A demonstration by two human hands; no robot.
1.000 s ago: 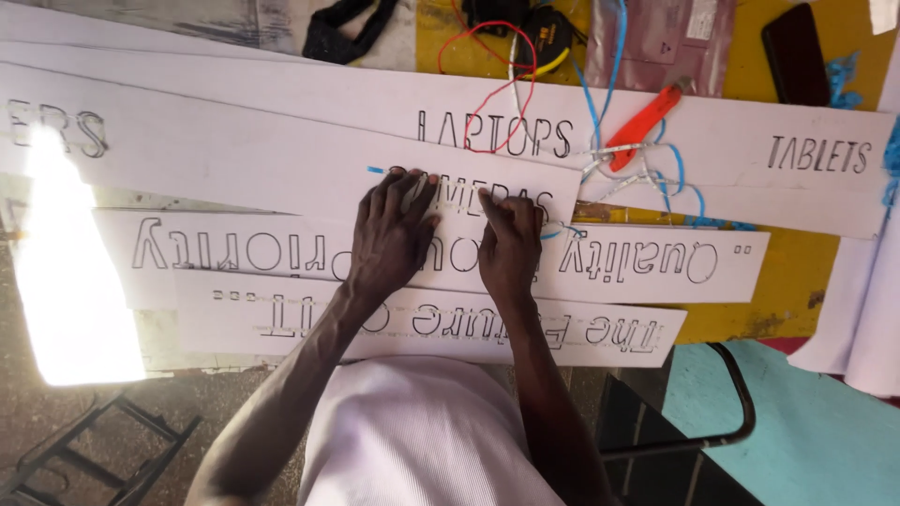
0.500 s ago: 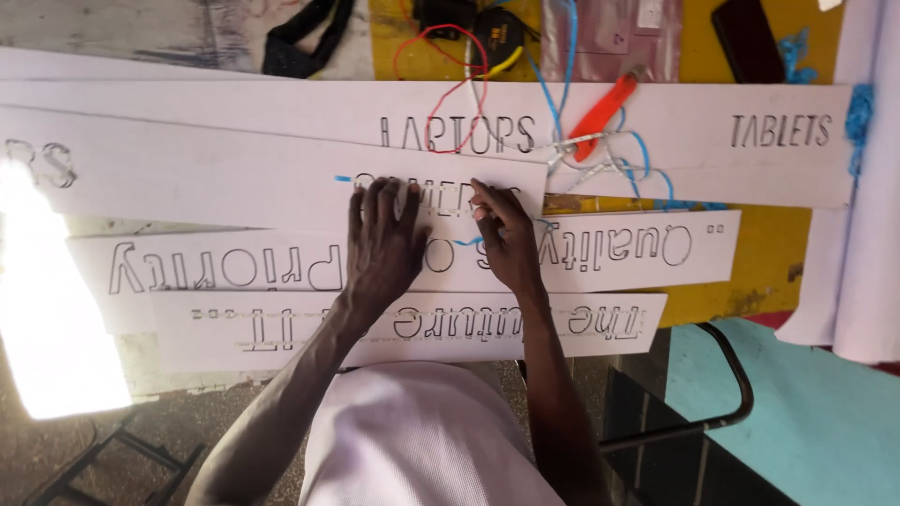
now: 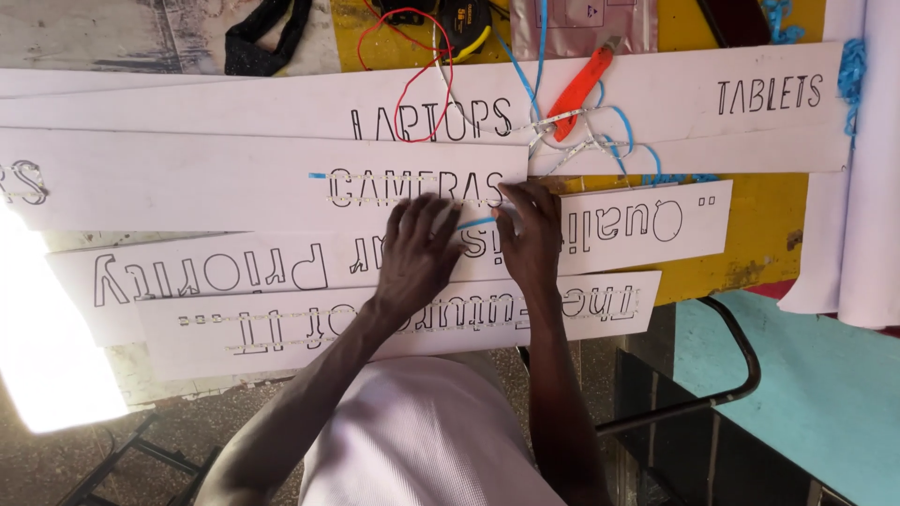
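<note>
Several long white sign strips with cut-out stencil letters lie overlapped on a yellow table (image 3: 750,253). My left hand (image 3: 417,253) presses flat on the strips, its fingertips on a thin light strip (image 3: 403,200) that runs along the lower edge of the letters on one white sign strip (image 3: 187,178). My right hand (image 3: 532,234) rests beside it, fingers pinching the same light strip and a blue wire (image 3: 476,223) near that sign's right end. Neither hand lifts anything.
An orange utility knife (image 3: 579,89) lies on the top strip among tangled blue, white and red wires (image 3: 422,84). A yellow tape measure (image 3: 466,23) and black strap (image 3: 262,37) sit at the back. A black chair frame (image 3: 722,375) stands lower right.
The camera view has shifted slightly. Both hands stay on the same sign strip, the fingers working a little along the light strip.
</note>
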